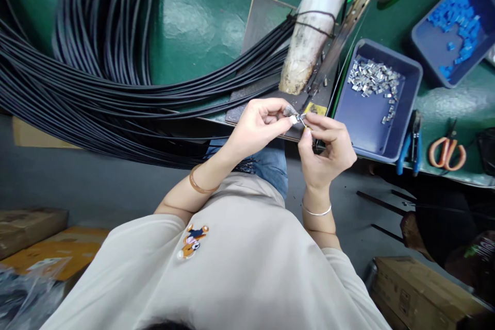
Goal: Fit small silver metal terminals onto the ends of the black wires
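My left hand (258, 125) pinches a small silvery metal connector piece (295, 119) between thumb and fingertips, above the front edge of the bench. Close beside it, my right hand (328, 145) is closed, thumb against fingers, on a thin pale wire-like piece (303, 123) that meets the metal piece. The exact shape of both small parts is hard to make out. Right of my hands stands a blue bin (377, 142) with many small metal shells (373, 76) in it. Black cables (174, 94) run in from the left and end near a white wrapped tube (309, 26).
A second bin (423, 41) holds blue plastic pieces (456, 20). Blue-handled pliers (411, 144) and orange-handled snips (447, 152) lie at the bench's front edge. A dark bar machine (336, 46) rises behind my hands. Cardboard boxes (421, 289) stand on the floor. Someone's dark-clothed leg (436, 216) shows at right.
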`<control>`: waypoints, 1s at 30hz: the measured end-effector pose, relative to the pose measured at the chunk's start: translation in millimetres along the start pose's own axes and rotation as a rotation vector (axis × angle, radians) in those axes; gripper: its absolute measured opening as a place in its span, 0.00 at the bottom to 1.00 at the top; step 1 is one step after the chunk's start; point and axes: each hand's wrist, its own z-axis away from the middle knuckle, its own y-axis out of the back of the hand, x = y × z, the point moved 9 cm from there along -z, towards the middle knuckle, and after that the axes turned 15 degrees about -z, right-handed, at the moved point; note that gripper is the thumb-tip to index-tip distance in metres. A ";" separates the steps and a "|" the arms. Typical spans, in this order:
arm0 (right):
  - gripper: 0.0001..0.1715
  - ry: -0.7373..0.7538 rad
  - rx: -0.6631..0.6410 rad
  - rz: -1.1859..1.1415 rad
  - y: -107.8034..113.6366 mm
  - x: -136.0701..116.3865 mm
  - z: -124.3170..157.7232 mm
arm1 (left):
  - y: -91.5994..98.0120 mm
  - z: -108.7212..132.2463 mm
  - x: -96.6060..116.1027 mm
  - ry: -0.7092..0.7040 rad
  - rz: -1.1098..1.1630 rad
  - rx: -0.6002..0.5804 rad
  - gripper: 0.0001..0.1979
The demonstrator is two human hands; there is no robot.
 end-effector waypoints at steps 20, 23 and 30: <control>0.05 0.041 -0.040 0.060 -1.8 -2.3 2.1 | 0.2 1.7 -0.6 -0.016 -0.046 -0.038 0.06; 0.05 0.054 -0.043 0.067 -1.1 -2.1 3.6 | 0.1 2.2 -1.4 -0.002 -0.042 -0.046 0.07; 0.08 0.103 -0.054 0.098 -1.2 -10.2 1.4 | 0.2 5.4 1.4 0.014 -0.078 -0.062 0.09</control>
